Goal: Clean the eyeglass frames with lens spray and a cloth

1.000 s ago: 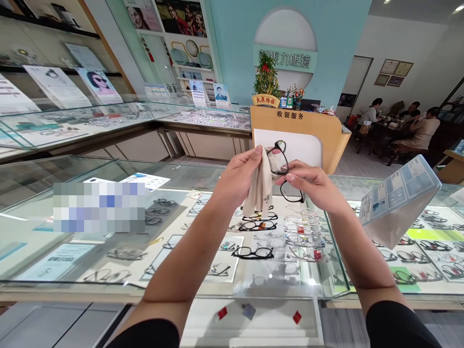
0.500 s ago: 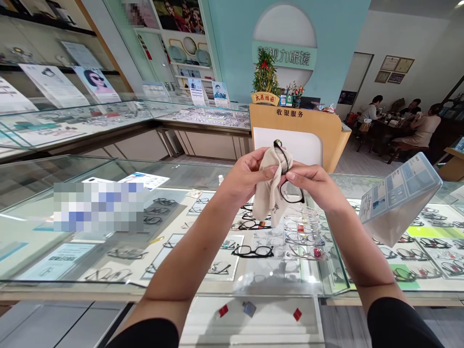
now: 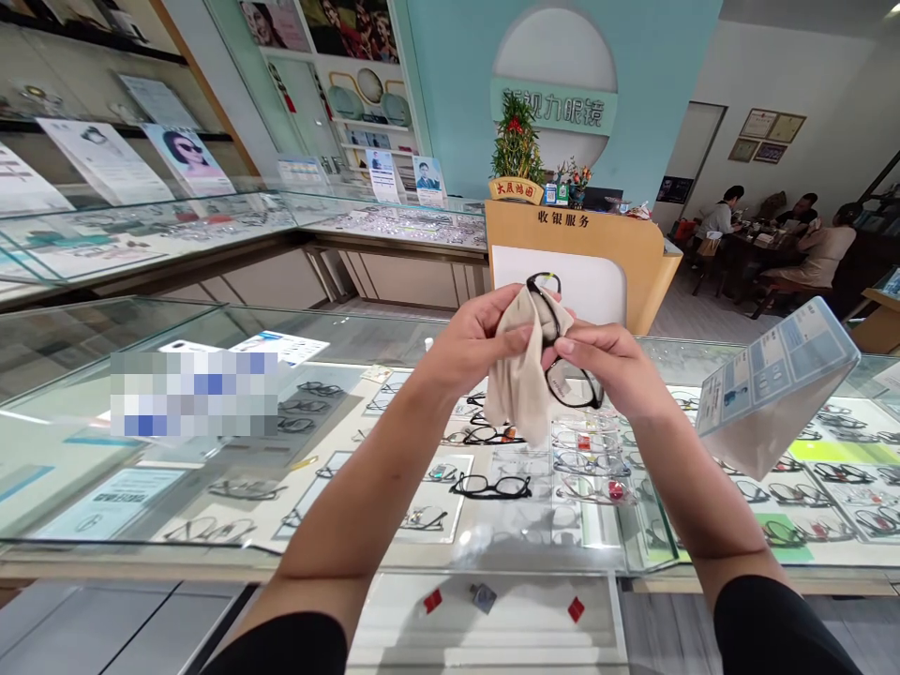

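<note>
Above the glass counter, a pair of black-rimmed eyeglasses point(image 3: 575, 403) is held between my two hands, its front tilted steeply. My left hand point(image 3: 485, 337) is closed on a beige cleaning cloth point(image 3: 520, 389), which wraps around the upper lens and hangs down. My right hand point(image 3: 597, 352) pinches the frame near its middle, thumb on the near side. A pale label shows on the lower lens. The fingers behind the cloth are hidden.
Beneath my hands is a glass display counter point(image 3: 450, 555) with rows of frames inside, including black glasses point(image 3: 490, 486). A slanted sign point(image 3: 777, 384) stands at right. Beyond are a wooden cashier desk point(image 3: 651, 272) and several seated people point(image 3: 826, 248).
The eyeglasses have turned slightly between my hands, the lower lens shifting right and down. More of the upper rim now shows above the cloth, which has shifted a little left.
</note>
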Demonstrator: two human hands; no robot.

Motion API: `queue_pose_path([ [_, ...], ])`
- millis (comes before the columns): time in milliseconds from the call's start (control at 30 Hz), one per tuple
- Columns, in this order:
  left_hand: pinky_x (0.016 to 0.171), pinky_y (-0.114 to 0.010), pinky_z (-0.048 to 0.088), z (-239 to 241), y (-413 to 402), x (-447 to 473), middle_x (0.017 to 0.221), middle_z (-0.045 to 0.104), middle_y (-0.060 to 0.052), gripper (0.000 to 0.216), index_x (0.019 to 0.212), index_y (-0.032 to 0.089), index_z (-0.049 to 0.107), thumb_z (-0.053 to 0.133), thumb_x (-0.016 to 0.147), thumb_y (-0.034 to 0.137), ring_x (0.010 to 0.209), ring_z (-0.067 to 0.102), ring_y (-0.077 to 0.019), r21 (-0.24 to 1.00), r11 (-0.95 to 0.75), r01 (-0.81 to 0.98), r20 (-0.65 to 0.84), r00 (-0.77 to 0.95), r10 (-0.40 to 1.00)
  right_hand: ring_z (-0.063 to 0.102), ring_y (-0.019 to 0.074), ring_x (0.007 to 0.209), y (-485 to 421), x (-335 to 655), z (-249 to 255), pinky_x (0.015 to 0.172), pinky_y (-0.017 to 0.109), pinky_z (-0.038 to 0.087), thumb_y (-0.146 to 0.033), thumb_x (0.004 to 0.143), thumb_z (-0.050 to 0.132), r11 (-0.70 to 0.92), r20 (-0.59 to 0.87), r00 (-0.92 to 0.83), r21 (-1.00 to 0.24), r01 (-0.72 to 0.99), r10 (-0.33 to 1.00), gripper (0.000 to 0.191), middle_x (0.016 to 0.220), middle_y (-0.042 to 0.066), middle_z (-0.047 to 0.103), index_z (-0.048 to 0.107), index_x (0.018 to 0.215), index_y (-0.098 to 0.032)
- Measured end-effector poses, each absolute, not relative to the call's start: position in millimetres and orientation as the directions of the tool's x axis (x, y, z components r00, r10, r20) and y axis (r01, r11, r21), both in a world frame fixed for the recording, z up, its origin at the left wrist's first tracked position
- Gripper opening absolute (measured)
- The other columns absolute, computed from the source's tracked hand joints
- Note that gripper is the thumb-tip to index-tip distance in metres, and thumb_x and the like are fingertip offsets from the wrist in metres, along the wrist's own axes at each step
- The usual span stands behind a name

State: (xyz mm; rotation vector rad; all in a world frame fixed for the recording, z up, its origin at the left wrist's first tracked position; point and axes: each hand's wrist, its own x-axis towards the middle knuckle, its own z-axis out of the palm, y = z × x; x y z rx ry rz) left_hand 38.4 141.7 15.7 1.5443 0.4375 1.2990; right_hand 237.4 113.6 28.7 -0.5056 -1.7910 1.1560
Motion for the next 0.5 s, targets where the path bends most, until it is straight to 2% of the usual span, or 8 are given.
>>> queue_pose_path([
  [67,0.061,-0.027,0.058,13.9,137.0,44.5,0.083,0.08,-0.004,0.059,0.098,0.02,0.078,0.101,0.068,0.064,0.067,0.073,-0.0177,0.834,-0.448,-0.32,0.535,0.277,0.798,0.066,0.0203,0.098,111.7,234.9,28.3,0.101,0.039,0.054,-0.062,0.091,0.083,0.454,0.458,-0.529,-0.879,-0.148,0.714,0.043,0.094,0.003,0.074,0.082,0.075,-0.023],
  [133,0.056,-0.024,0.054,11.4,131.2,51.7,0.075,0.076,-0.001,0.055,0.089,0.02,0.074,0.096,0.074,0.069,0.06,0.068,-0.0142,0.821,-0.492,-0.29,0.548,0.158,0.821,0.066,0.0205,0.098,109.3,231.2,26.8,0.099,0.039,0.055,-0.061,0.09,0.085,0.444,0.451,-0.551,-0.882,-0.157,0.702,0.042,0.096,0.004,0.075,0.081,0.074,-0.022],
  [200,0.054,-0.024,0.053,10.4,127.9,55.0,0.072,0.075,-0.002,0.056,0.087,0.02,0.073,0.086,0.082,0.075,0.059,0.068,-0.0147,0.825,-0.503,-0.258,0.539,0.095,0.837,0.066,0.0213,0.099,107.4,228.6,25.7,0.1,0.04,0.056,-0.062,0.089,0.086,0.444,0.452,-0.541,-0.882,-0.155,0.709,0.043,0.095,0.004,0.074,0.08,0.073,-0.023],
  [300,0.058,-0.027,0.058,12.9,130.6,51.1,0.081,0.08,-0.005,0.062,0.096,0.019,0.076,0.078,0.086,0.081,0.067,0.075,-0.019,0.841,-0.47,-0.268,0.52,0.161,0.839,0.065,0.0213,0.098,107.0,228.7,25.9,0.106,0.042,0.055,-0.068,0.086,0.086,0.424,0.442,-0.471,-0.893,-0.153,0.763,0.048,0.087,0.002,0.071,0.078,0.069,-0.024],
  [400,0.062,-0.027,0.061,15.8,135.8,46.8,0.09,0.083,-0.006,0.064,0.106,0.018,0.078,0.09,0.078,0.074,0.072,0.078,-0.0196,0.848,-0.447,-0.285,0.52,0.282,0.807,0.066,0.0207,0.097,109.3,229.7,26.4,0.114,0.042,0.051,-0.071,0.084,0.086,0.396,0.426,-0.417,-0.904,-0.16,0.803,0.05,0.082,0.001,0.071,0.078,0.068,-0.025],
  [500,0.059,-0.024,0.058,14.8,133.5,51.7,0.084,0.081,-0.003,0.06,0.1,0.02,0.076,0.097,0.072,0.068,0.066,0.073,-0.0158,0.821,-0.485,-0.301,0.553,0.21,0.807,0.066,0.021,0.098,109.2,226.7,24.8,0.108,0.04,0.053,-0.071,0.082,0.087,0.378,0.42,-0.428,-0.907,-0.184,0.8,0.05,0.087,0.002,0.073,0.077,0.068,-0.024],
])
